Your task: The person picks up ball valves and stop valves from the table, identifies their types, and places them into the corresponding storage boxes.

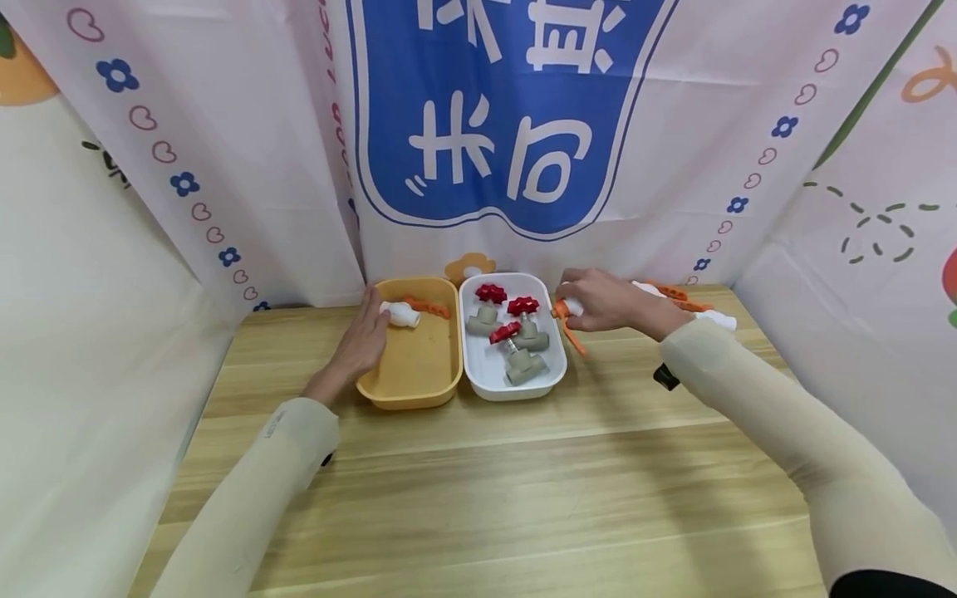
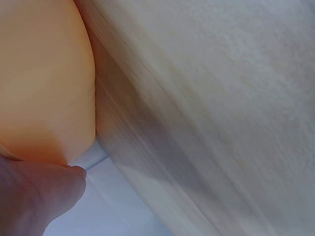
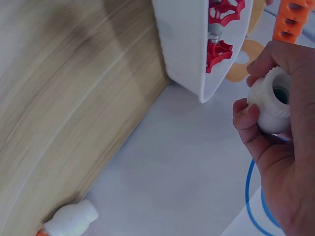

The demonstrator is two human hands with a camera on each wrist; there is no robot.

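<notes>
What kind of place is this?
It looks like a little curtained work corner, maybe for sorting: printed cloth hangs behind a wooden table, where a yellow tray and a white tray hold valves.

Pale wood-grained worktop (image 1: 478,498) in front of me, white cloth (image 1: 695,141) hanging behind, big blue panel (image 1: 503,100) with white characters, columns of hearts (image 1: 164,152) and blue flowers (image 1: 184,183), light side hangings (image 1: 97,349) printed with cartoons.
</notes>
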